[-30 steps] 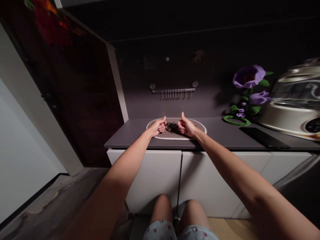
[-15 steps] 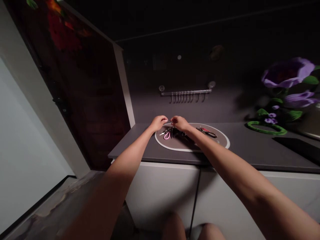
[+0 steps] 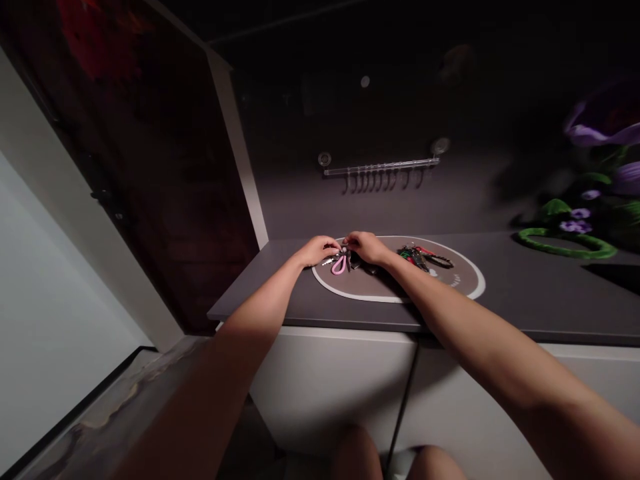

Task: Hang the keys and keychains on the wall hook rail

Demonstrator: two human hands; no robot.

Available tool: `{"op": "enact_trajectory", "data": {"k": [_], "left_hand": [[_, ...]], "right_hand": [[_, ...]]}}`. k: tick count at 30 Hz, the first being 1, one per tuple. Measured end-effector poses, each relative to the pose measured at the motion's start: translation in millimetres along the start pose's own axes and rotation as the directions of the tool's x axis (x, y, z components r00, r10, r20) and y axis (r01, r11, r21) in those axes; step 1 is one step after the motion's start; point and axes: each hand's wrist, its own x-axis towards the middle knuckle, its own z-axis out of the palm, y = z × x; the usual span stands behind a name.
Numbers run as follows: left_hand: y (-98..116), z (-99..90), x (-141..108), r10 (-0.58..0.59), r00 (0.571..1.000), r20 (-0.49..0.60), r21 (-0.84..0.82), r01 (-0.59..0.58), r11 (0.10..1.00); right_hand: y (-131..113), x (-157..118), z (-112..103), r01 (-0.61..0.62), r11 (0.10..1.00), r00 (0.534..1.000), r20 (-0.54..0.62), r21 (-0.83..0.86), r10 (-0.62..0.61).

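Observation:
On an oval mat (image 3: 370, 287) with a white rim lies a bunch of keys with a pink loop (image 3: 339, 265). My left hand (image 3: 320, 251) is at the bunch's left side, fingers closed at the keys. From the right, my right hand (image 3: 367, 247) reaches the same bunch, its fingers pinched at the top of the keys; its fingertips are partly hidden. Farther right on the mat, beyond my right wrist, lies a second bunch (image 3: 416, 257) with red and green pieces and a dark braided strap.
A clear rail (image 3: 383, 167) with several hooks is fixed to the dark wall above the mat. Purple flowers (image 3: 577, 223) with a green ring base (image 3: 565, 244) stand on the counter (image 3: 520, 300) at right. A dark door (image 3: 165, 173) is at left.
Both hands have come down onto the keys with the pink loop. The view has shifted, and more of the second bunch shows past my right wrist.

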Motion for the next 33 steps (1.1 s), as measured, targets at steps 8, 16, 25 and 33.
{"op": "enact_trajectory", "data": {"k": [8,16,25,33], "left_hand": [[-6.1,4.1,2.0,-0.024,0.998,-0.059,0.013,0.025,1.0],[-4.9,6.0,3.7,-0.196,0.964,-0.182,-0.3,0.135,0.944],[-2.9,9.6,7.6,-0.302,0.932,-0.201,-0.647,0.106,0.755],[-1.7,13.6,10.1,-0.334,0.902,-0.273,-0.689,0.059,0.722]], "right_hand": [[-4.4,-1.3,-0.8,0.009,0.999,1.0,0.004,-0.043,-0.008],[-9.3,-0.9,-2.5,-0.017,0.997,1.0,-0.022,0.072,0.019],[-16.4,-3.5,-0.4,-0.052,0.842,0.998,-0.011,0.537,0.069],[-12.8,-0.9,3.4,-0.057,0.673,0.995,-0.01,0.737,0.095]]}}
